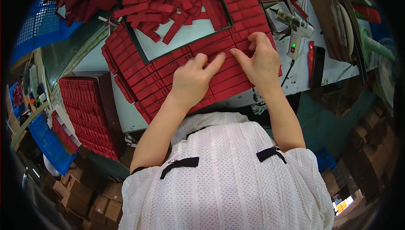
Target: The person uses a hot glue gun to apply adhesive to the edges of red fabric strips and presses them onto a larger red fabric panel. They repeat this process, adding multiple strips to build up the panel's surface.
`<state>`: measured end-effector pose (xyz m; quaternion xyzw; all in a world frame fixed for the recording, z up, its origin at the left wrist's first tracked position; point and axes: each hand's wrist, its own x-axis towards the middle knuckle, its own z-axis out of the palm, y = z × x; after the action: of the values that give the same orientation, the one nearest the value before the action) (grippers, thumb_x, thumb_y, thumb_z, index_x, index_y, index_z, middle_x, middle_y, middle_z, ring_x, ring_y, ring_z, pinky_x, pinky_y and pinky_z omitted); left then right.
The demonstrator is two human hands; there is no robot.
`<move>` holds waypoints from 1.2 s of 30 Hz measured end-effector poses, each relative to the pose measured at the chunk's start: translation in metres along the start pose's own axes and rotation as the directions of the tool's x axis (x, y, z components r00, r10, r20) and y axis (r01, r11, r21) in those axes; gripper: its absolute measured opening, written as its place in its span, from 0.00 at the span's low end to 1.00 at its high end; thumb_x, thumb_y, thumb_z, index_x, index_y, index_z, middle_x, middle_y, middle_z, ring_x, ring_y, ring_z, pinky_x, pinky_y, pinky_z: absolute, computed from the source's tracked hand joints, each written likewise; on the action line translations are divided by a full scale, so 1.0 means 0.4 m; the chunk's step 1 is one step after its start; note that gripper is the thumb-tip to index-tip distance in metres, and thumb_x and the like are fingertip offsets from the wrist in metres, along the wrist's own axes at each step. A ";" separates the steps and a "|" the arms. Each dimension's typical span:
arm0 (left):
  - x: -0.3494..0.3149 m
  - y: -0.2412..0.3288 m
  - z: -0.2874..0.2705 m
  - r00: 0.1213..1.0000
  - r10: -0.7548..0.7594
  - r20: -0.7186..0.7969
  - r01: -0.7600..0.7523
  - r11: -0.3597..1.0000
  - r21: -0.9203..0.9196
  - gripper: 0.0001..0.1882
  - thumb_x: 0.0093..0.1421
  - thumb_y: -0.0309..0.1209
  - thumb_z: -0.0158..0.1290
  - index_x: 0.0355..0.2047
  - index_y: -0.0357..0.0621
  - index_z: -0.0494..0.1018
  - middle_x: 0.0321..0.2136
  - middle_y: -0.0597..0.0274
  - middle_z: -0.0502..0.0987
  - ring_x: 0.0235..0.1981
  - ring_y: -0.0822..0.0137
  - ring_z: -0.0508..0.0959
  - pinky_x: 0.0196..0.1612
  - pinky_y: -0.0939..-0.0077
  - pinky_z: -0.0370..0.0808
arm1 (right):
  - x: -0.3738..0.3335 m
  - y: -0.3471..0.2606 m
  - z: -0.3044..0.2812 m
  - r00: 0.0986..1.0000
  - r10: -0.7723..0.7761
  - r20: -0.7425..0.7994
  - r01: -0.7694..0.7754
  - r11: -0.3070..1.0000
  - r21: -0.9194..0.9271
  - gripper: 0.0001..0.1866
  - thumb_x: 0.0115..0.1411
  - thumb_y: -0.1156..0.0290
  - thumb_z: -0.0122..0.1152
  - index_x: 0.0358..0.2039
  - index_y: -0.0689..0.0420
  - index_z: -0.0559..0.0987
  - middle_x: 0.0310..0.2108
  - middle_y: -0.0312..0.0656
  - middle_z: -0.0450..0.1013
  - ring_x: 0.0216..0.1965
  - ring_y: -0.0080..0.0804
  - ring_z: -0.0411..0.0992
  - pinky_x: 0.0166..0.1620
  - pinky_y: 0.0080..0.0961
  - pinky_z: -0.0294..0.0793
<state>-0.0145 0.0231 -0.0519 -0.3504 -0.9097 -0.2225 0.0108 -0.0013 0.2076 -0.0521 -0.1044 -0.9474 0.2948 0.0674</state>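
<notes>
Rows of red, ribbon-like folded pieces [230,76] lie side by side in a broad slab in front of me. My left hand [192,80] rests on these rows, its fingers bent and its thumb held apart, pointing right. Close by on the right, my right hand [260,63] touches the same rows, thumb stretched toward the left one and fingers curved. Red shows in the gap between thumb and fingers of each hand; neither visibly grips a piece. The undersides of the fingers are hidden. A dark-rimmed white tray [158,49] with loose red strips sits on the slab's far part.
A glue gun [295,34] with a green light stands at the right, its cord running down. Beside it lie a dark phone-like slab [317,67] and a cardboard box [333,25]. At left stands another block of red pieces [82,112]. Red scraps [90,2] heap at the far left.
</notes>
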 end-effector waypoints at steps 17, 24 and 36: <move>0.027 -0.004 -0.021 0.976 0.000 0.218 0.002 1.000 -0.006 0.31 0.44 0.22 0.51 0.52 0.60 0.69 0.27 0.60 0.64 0.23 0.62 0.72 0.24 0.72 0.74 | 0.032 -0.011 -0.013 0.998 0.003 0.056 -0.017 0.970 0.244 0.15 0.42 0.71 0.69 0.28 0.57 0.71 0.22 0.39 0.68 0.22 0.34 0.70 0.25 0.29 0.69; 0.019 -0.007 0.000 0.967 0.057 0.250 -0.096 0.984 0.148 0.31 0.45 0.25 0.51 0.53 0.55 0.67 0.31 0.58 0.66 0.24 0.63 0.72 0.25 0.76 0.74 | 0.199 -0.168 0.065 0.943 -0.315 -0.109 0.325 0.942 0.087 0.11 0.51 0.64 0.63 0.23 0.57 0.74 0.23 0.39 0.70 0.22 0.34 0.71 0.25 0.30 0.69; 0.004 -0.030 -0.083 0.784 -0.568 0.252 0.275 -0.047 -0.960 0.19 0.65 0.40 0.42 0.41 0.35 0.71 0.29 0.59 0.74 0.26 0.72 0.73 0.28 0.81 0.70 | 0.211 -0.117 0.083 0.615 -0.695 -0.372 0.733 0.678 -0.057 0.07 0.40 0.75 0.60 0.21 0.56 0.71 0.24 0.36 0.68 0.20 0.31 0.68 0.20 0.24 0.65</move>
<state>-0.0279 0.0025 -0.0264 0.0604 -0.5813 -0.7891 -0.1888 -0.0967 0.1719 -0.0471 0.2323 -0.8641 0.2662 0.3584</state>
